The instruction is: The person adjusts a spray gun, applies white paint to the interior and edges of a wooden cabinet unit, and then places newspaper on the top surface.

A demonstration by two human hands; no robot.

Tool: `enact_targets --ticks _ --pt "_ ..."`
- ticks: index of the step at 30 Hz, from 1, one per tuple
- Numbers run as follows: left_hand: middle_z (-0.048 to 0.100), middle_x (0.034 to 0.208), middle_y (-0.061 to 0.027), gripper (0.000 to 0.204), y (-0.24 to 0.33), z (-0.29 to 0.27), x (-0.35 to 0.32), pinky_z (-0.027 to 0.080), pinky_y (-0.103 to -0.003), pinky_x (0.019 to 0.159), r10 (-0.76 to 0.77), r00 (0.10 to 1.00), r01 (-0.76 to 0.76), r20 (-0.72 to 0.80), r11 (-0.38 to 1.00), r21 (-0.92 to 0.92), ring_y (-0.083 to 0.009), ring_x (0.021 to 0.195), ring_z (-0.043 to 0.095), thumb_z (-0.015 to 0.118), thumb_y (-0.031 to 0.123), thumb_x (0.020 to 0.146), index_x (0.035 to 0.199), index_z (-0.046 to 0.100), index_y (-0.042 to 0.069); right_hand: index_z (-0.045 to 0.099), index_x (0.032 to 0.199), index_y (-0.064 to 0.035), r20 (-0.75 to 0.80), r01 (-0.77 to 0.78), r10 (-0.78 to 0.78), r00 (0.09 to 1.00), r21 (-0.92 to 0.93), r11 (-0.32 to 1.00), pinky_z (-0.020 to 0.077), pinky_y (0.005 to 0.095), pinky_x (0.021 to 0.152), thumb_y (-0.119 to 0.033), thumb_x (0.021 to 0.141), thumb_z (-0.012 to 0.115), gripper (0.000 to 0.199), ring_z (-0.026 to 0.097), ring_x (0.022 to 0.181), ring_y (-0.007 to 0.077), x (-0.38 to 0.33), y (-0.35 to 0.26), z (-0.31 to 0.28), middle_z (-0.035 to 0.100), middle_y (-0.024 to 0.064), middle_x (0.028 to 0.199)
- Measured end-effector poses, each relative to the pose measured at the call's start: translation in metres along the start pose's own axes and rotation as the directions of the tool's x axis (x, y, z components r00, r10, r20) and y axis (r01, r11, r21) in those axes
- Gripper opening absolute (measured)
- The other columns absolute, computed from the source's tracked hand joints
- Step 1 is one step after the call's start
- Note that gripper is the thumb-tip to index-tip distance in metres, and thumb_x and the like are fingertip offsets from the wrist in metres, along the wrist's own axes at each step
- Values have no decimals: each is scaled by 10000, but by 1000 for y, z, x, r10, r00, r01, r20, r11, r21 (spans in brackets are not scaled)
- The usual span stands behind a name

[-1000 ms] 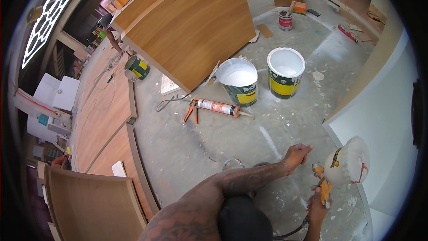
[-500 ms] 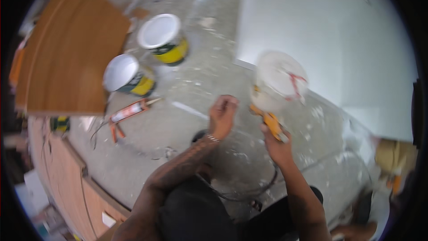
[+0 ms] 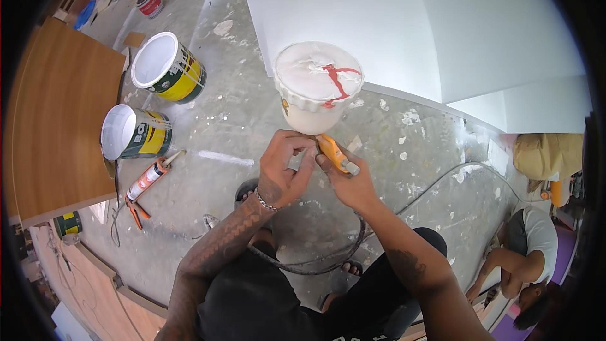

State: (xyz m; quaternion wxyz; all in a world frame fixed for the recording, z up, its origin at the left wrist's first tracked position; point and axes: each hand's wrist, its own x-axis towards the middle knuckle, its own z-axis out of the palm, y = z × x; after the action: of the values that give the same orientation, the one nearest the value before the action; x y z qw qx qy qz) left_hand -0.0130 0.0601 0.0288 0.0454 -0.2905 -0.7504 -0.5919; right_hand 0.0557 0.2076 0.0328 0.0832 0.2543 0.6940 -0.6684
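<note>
My right hand is closed around a yellow utility knife with a grey end, held at a slant. My left hand is in a pinch right beside the knife's front end. Whatever is between those fingertips is too small to make out. Just beyond both hands is a white tub, its lid crusted with white paste and marked by a red streak. The blade is hidden by my fingers.
Two green-and-yellow paint buckets stand at left, near a caulking gun and a wooden panel. A large white panelled piece fills the far right. A black hose loops by my feet. Another person crouches at lower right.
My hands were apart and have come together at the knife's front end. The view has swung, so the tub shows further left and the crouching person is in fuller view.
</note>
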Motion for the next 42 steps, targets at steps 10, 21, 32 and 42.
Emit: enact_targets --ticks 10,21,32,42 --pt "584 891 -60 176 -27 -8 -15 473 -254 701 -182 974 185 -135 983 12 -108 759 552 628 -25 864 1035 594 -3 582 1316 -24 1 -75 75 997 36 997 492 237 747 -266 901 720 500 604 865 80 -3 -8 -3 689 76 1047" --pt "648 855 -71 214 -35 8 -19 501 -244 622 -321 936 306 -147 945 -117 -102 700 602 723 59 845 1028 637 -10 594 1294 -17 -35 -155 158 987 75 985 464 217 640 -268 908 713 476 577 766 53 -3 -9 6 671 23 1006" --pt "663 847 -65 169 -27 0 -14 504 -232 658 -302 944 278 -136 945 -172 -81 743 603 700 4 865 1011 623 -27 593 1268 4 -4 -27 27 1000 33 999 413 208 569 -276 924 693 455 508 652 48 -2 -12 9 600 -22 829" --pt "677 868 -79 166 -34 -1 -19 505 -236 656 -294 937 257 -192 947 -192 -88 749 612 708 9 863 1002 624 -25 622 1194 10 2 -10 10 1000 -58 998 422 223 544 -311 926 683 422 514 611 60 1 -12 14 589 -17 762"
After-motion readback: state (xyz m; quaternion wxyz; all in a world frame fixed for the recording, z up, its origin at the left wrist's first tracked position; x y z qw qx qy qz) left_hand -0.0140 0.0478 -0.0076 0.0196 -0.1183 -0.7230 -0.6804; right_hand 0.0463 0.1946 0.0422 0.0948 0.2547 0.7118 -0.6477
